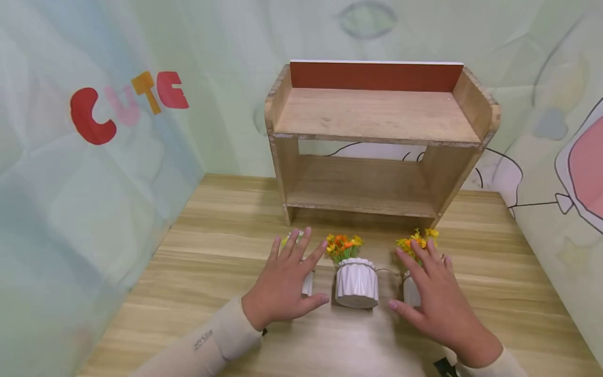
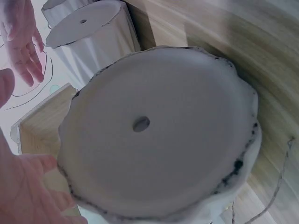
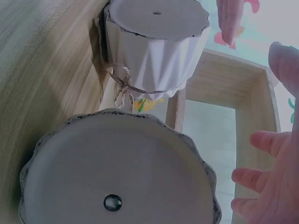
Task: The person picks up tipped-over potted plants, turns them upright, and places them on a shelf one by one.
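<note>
From here I see the left hand (image 1: 282,285) splayed over the left pot (image 1: 308,286), the right hand (image 1: 438,296) likewise over the right pot (image 1: 411,292), neither gripping; contact I can't quite tell. The middle pot (image 1: 356,283) lies between them, the wooden shelf (image 1: 363,178) beyond.

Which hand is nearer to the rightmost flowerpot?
Right. The right hand partly covers the rightmost flowerpot in the head view; the left hand is farther away, left of the middle flowerpot.
</note>
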Tool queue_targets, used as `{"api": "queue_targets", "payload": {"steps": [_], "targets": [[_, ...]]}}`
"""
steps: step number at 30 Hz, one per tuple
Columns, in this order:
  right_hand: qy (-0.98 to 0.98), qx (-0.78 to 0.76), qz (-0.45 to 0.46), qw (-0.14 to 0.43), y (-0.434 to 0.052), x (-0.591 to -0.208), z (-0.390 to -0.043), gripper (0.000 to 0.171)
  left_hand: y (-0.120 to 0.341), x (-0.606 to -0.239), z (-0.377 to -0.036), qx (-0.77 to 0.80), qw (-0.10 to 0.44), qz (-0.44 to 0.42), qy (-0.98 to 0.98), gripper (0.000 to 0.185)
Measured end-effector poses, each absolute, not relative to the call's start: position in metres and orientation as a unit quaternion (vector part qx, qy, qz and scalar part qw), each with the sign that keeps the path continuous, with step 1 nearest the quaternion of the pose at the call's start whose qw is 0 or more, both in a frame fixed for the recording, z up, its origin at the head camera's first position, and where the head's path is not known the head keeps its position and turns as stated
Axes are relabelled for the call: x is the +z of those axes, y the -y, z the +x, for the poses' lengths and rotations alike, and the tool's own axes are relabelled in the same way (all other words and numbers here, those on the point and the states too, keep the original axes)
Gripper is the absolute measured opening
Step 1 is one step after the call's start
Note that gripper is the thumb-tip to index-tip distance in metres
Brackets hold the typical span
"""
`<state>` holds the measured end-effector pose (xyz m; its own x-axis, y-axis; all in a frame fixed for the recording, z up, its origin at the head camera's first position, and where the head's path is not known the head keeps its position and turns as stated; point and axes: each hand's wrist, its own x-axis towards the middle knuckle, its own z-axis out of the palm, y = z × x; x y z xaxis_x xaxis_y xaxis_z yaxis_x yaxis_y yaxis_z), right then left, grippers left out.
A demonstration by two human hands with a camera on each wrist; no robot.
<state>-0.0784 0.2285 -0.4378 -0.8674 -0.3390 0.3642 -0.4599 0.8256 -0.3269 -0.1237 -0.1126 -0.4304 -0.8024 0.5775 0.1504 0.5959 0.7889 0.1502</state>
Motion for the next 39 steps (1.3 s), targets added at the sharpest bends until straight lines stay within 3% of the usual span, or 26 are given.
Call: {"api": "queue_targets", "payload": {"steps": [15,26,39], "targets": [[0.937,0.246,0.199,0.151,-0.231,-0.444,-0.074,0.097,0.113,-0.426,-0.139,-0.153,0.054,-0.319,0.934,0.099],[0.936,0.254,0.192,0.152,-0.236,-0.442,-0.072,0.097,0.127,-0.398,-0.168,-0.279,0.193,-0.332,0.880,0.092],[0.932,0.271,0.191,0.147,-0.242,-0.436,-0.072,0.102,0.132,-0.364,-0.204,-0.343,0.264,-0.323,0.842,0.094]]}}
